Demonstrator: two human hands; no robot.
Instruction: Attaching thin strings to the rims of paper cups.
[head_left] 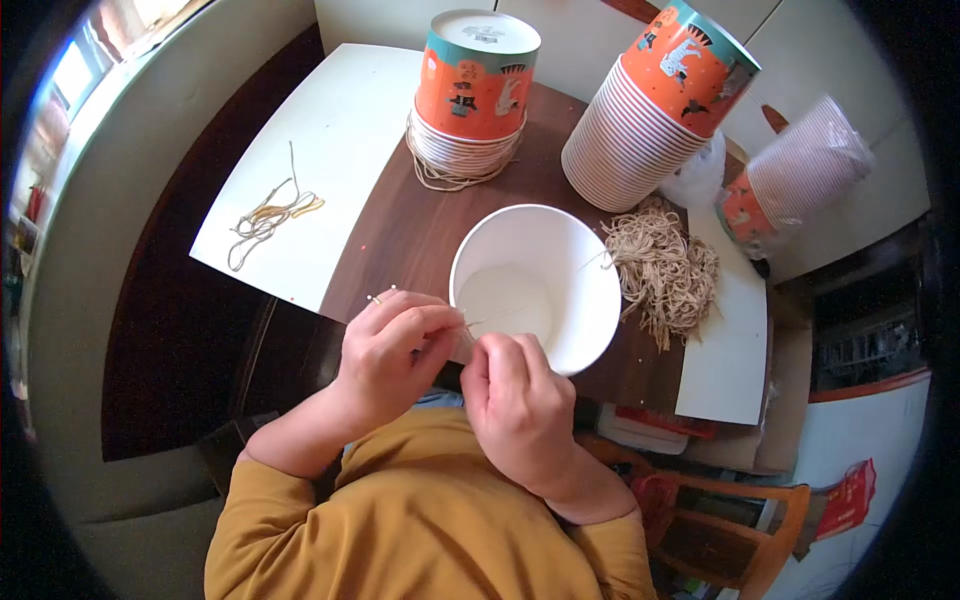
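Note:
A white paper bucket (588,285) faces me open side up, tilted a little so its inside shows. At its near left rim, my left hand (393,348) is closed, thumb and fingertips pinching a thin pale string (478,323). A ring shows on one of its fingers. Just to the right, my right hand (518,398) is also closed in a pinch close beside the same string, partly covering the bucket's near rim. The fingertips hide the string's exact path. A tangled heap of beige string (662,268) lies against the bucket's right side.
Behind stands an upside-down orange bucket stack (475,95) with string looped round its lower part. A taller bucket stack (635,130) leans at back right, near a plastic-wrapped stack (805,170). Loose strands (270,218) lie on the white left tabletop. A wooden chair (770,545) is at lower right.

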